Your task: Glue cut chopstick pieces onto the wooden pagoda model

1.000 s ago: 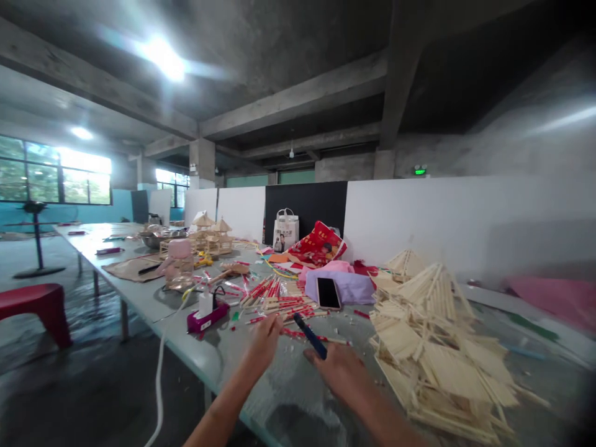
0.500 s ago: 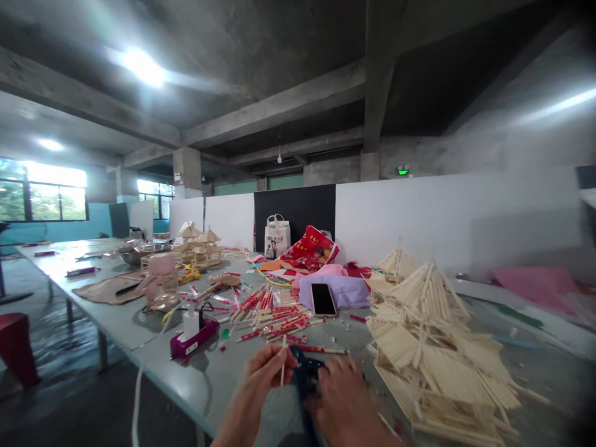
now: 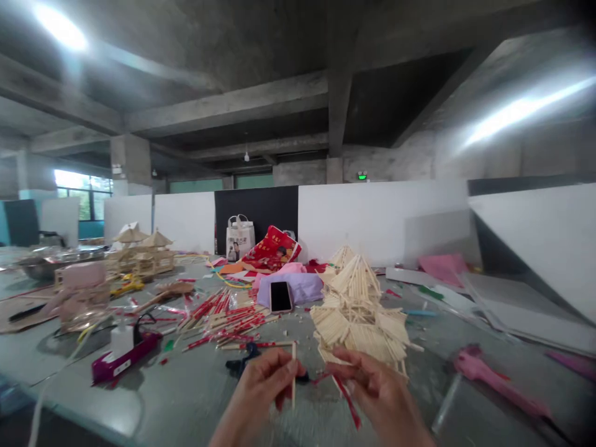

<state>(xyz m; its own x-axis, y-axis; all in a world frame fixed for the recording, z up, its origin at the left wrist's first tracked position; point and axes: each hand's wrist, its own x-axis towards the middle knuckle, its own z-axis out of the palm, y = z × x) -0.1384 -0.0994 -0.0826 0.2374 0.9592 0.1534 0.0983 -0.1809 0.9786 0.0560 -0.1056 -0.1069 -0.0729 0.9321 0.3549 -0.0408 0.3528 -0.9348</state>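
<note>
Upright between the thumb and fingers of my left hand (image 3: 272,379) is a short pale wooden stick (image 3: 293,375). My right hand (image 3: 372,388) pinches a narrow red-and-pale piece (image 3: 347,400) that slants down toward me; whether it is a wrapped stick or only a wrapper strip I cannot tell. A dark blue hand tool (image 3: 242,362) lies on the table behind my left hand, partly hidden by it. Just beyond my right hand stands a pagoda-like model (image 3: 361,310) built of pale sticks.
Red-wrapped sticks (image 3: 233,320) lie heaped left of centre, beside a phone (image 3: 280,297) leaning on purple cloth (image 3: 307,287). A purple power strip (image 3: 125,360) sits at left. A pink glue gun (image 3: 500,379) rests at right. Smaller stick models (image 3: 149,251) stand farther back.
My right hand has let go of the blue tool and now holds the red-and-pale piece. The tool lies left of its earlier place. The view has swung right, bringing the glue gun in.
</note>
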